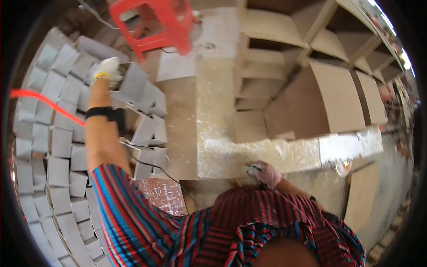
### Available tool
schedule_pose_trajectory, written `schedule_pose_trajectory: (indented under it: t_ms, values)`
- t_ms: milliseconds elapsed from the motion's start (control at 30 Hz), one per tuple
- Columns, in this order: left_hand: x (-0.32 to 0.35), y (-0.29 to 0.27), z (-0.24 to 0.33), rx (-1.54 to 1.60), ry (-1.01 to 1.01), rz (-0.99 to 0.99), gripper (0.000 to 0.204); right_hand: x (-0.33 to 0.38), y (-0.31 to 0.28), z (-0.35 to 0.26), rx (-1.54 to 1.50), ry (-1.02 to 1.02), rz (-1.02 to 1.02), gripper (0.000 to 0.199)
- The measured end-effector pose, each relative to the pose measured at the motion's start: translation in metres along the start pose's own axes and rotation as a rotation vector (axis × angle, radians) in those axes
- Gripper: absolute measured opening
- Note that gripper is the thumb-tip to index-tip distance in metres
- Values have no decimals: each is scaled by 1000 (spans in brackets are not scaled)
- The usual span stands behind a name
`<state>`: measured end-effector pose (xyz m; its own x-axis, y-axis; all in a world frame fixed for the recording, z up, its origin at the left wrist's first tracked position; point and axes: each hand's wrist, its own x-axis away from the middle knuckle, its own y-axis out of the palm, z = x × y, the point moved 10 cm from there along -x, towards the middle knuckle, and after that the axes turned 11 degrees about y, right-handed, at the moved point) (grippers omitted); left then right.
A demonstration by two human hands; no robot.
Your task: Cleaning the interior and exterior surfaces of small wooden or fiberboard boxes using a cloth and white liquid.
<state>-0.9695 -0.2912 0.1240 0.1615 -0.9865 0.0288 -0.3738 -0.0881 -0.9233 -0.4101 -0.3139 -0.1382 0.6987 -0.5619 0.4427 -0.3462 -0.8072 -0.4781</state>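
Head view, looking down over a striped red, blue and black shirt (178,236). Left hand (106,69), in a white glove, extended far forward on a bare forearm bearing a black wrist strap (102,112); the hand rests on the stack of grey square tiles (58,147), touching a tilted tile (133,82) near the stack's far edge; fingers curled over the tile's rim, though whether they clamp it cannot be told. Grey tiles lie in overlapping rows along the left side, several loose ones tipped at angles just right of the forearm; a red cable (44,103) crosses them from the left edge. Right hand (264,172), in a pale translucent glove, held close to the body at the near edge of the surface (213,133), a plaster-splashed bench; fingers folded round a small object that is too blurred to identify. The two hands are well apart. Beige square tiles (331,104) stand tilted in slots at the right of the surface; a red plastic stool (151,24) stands beyond its far edge; a reddish speckled slab (162,196) lies just below the left elbow.
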Motion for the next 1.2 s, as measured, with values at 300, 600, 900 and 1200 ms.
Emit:
schedule_pose_trajectory:
  t_ms: [300, 600, 900, 1200]
  values:
    - [78, -81, 127, 1064, -331, 369, 44, 13, -19, 4, -135, 82, -141, 41]
    - [110, 53, 447, 2085, -470, -236, 48, 50, -47, 30, -244, -61, -242, 43]
    - [68, 98, 530, 2695, -1120, 731, 46, 124, -140, 129, 3, 1, -179, 45]
    - [188, 79, 508, 2507, -907, 940, 40, 163, -201, 220, -594, 427, -107, 44]
